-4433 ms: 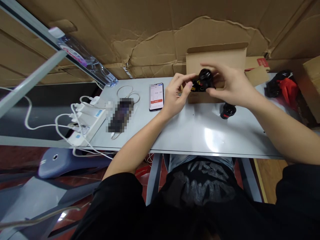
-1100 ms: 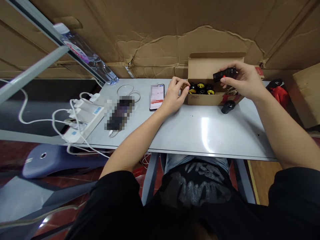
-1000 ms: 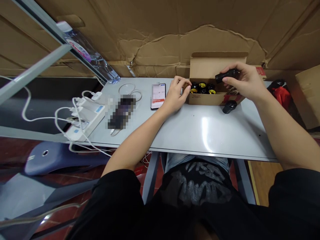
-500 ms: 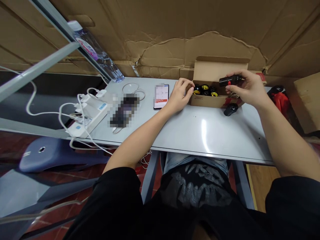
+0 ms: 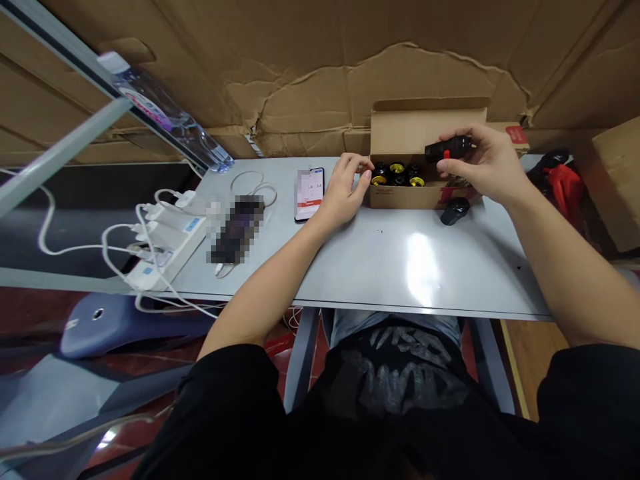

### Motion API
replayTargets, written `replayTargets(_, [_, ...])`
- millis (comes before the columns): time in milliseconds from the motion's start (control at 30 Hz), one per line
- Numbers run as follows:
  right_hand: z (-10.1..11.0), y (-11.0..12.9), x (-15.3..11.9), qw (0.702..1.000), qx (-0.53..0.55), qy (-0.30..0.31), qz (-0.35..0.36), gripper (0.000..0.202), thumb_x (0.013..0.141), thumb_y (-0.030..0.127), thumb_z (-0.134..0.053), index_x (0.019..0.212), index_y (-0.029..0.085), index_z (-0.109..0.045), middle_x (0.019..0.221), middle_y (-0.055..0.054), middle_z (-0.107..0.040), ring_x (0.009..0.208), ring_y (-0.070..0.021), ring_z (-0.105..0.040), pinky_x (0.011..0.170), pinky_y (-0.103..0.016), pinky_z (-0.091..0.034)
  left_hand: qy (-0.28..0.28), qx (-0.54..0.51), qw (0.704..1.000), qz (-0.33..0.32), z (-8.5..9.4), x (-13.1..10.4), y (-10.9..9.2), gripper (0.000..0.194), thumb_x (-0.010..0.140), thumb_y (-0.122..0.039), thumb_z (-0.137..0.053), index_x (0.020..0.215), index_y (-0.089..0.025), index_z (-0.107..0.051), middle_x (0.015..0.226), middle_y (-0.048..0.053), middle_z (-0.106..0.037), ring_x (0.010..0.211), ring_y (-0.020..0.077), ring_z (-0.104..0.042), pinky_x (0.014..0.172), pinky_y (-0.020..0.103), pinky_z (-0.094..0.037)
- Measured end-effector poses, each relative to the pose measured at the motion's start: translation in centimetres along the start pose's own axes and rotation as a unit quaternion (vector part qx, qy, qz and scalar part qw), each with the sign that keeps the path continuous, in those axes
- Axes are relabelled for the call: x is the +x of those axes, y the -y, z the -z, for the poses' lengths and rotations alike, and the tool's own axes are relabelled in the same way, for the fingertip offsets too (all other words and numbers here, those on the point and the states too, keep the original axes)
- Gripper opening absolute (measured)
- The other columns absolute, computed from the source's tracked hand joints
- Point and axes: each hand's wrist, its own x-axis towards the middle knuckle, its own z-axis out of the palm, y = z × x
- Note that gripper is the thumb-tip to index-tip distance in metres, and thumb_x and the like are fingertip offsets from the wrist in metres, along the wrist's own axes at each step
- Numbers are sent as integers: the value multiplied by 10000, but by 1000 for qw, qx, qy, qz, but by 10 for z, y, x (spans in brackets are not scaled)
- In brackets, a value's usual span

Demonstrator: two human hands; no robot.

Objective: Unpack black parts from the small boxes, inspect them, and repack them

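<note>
My right hand (image 5: 487, 163) grips a black cylinder with a red button (image 5: 447, 150), held nearly level above the right part of an open cardboard box (image 5: 410, 198). A thin tip sticks out of its right end. Several black round pieces with yellow rings (image 5: 416, 181) sit inside the box, toward its left. At the box's left edge, my left hand (image 5: 347, 187) has its fingers and thumb bent against the corner. In front of the box, on the table, lies a rounded black piece (image 5: 455, 211).
A lit phone (image 5: 309, 200) lies left of my left hand. Farther left are a blurred dark device (image 5: 239, 230) on a cable, a white power strip (image 5: 170, 247) and a leaning water bottle (image 5: 170, 117). Black and red items (image 5: 563, 183) rest at the right end of the table (image 5: 360, 267).
The view has shifted slightly, so the table's things sit a little farther left. My right hand still holds the black cylinder over the box, and my left hand stays at the box's corner.
</note>
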Motion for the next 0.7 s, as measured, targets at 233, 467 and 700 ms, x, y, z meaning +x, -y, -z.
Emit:
replayTargets(233, [3, -2, 0, 999, -6, 46, -11, 703, 832, 678, -1139, 1386, 368, -839, 1231, -66, -910, 1022, -342, -847, 1097, -653, -751, 4, 6, 1000, 12, 0, -2, 2, 534, 1317, -741, -402, 1387, -337, -745, 1467, 157, -806, 1302, 331, -802, 1213, 570, -719])
replayTargets(467, [2, -3, 1, 1000, -2, 28, 2, 669, 897, 810, -1067, 1366, 387, -846, 1296, -45, -906, 1046, -320, -835, 1115, -620, -731, 2, 8, 1000, 7, -2, -1, 3, 611, 1309, -801, -371, 1388, -331, -752, 1468, 164, -809, 1316, 336, -799, 1231, 572, -712])
replayTargets(700, [-1, 1, 0, 1000, -1, 23, -16, 547, 913, 758, -1073, 1243, 392, -837, 1038, -6, -837, 902, -303, -757, 983, -607, -704, -6, -6, 1000, 3, -2, 0, 2, 709, 1278, -896, -343, 1366, -325, -754, 1446, 162, -808, 1297, 333, -804, 1252, 571, -707])
